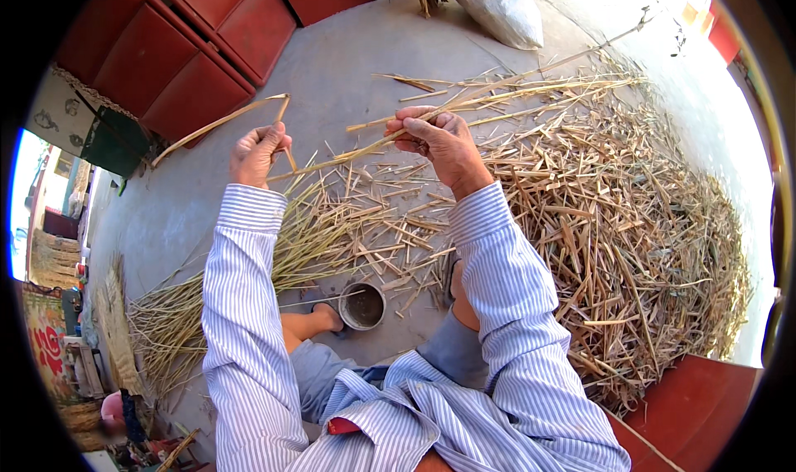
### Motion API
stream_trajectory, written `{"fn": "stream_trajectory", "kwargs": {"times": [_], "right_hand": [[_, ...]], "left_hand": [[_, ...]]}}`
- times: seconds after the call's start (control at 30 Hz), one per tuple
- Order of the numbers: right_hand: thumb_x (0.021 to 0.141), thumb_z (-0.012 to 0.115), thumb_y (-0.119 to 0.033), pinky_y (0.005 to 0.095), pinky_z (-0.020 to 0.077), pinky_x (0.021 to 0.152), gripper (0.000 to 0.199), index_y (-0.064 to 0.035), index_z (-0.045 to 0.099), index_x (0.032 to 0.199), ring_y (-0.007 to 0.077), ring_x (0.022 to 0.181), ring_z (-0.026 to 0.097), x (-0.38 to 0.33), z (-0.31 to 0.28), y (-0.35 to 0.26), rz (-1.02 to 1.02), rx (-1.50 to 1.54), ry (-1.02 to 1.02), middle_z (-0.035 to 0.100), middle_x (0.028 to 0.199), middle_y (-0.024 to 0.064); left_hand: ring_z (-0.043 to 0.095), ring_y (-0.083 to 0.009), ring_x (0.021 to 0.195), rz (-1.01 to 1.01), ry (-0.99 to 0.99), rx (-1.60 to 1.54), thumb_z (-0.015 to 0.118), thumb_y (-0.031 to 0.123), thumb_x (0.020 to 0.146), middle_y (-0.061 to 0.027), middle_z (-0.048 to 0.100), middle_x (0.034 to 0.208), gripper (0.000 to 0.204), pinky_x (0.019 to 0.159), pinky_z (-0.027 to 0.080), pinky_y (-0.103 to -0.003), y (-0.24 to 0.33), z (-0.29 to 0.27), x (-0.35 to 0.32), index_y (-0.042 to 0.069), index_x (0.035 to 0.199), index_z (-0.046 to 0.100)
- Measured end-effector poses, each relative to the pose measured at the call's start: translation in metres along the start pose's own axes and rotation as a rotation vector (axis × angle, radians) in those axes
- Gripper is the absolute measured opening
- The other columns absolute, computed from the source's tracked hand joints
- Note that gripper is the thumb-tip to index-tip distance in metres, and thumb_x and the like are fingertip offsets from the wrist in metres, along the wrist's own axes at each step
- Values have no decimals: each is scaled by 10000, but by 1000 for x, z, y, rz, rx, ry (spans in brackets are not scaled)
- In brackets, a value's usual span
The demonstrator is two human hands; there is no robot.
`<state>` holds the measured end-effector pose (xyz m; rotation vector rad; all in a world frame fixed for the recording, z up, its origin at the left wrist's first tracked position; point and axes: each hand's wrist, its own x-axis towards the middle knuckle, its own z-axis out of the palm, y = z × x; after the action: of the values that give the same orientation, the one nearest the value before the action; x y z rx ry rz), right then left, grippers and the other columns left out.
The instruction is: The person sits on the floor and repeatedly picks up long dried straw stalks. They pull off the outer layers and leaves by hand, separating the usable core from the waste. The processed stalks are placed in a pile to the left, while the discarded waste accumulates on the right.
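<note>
My left hand (260,150) is closed, thumb against fingers, on a tan strip of dry leaf (217,125) that is bent sharply above it. My right hand (444,145) pinches a long dry stalk (356,152). This stalk slants from beside my left wrist up to the far right, where its tip is thin and twiggy. Below my hands lies a bundle of greenish-yellow stalks (274,256), fanned out toward the left. Broken bits of straw (414,223) are scattered between my arms, and more loose long stalks (539,91) rest beyond my right hand.
A big heap of dry husks and leaf scraps (613,232) fills the right side. A small round bowl (382,304) stands between my feet. Red padded furniture (166,58) is at the far left, and a white sack (497,12) at the back. Pale brush-like bundles (118,331) lie far left.
</note>
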<state>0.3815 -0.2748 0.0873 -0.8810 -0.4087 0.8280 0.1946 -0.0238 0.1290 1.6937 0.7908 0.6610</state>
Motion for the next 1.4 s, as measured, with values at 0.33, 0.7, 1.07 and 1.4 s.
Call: {"fn": "stream_trajectory", "kwargs": {"times": [0.33,0.7,1.07,1.4], "right_hand": [[939,631,-115,284,596,779,213,-1,641,1118,206,895,715,3,-37,-17,-83,36,31,722,997,126],[956,629,-163,247,606,688,217,8,633,1090,150,775,703,2,-57,-23,-124,131,170,717,958,109],[944,655,-195,230,595,640,189,-16,639,1002,156,777,701,6,-45,-10,-143,134,345,707,915,98],[935,670,-215,222,577,592,218,1,644,945,158,720,700,8,-35,-2,-63,67,372,695,823,95]], "left_hand": [[649,-319,963,587,-269,900,580,562,906,-163,706,986,565,827,482,-445,25,20,0,27,1054,686],[695,-230,851,618,-340,591,808,253,777,-144,724,917,340,834,512,-363,4,75,-33,24,1001,695],[633,-194,726,1206,45,785,794,177,751,-19,707,814,176,665,421,-349,9,95,-52,96,874,698],[638,-189,796,1339,49,950,784,161,760,-40,705,857,194,682,437,-346,33,80,-64,68,903,691]]}}
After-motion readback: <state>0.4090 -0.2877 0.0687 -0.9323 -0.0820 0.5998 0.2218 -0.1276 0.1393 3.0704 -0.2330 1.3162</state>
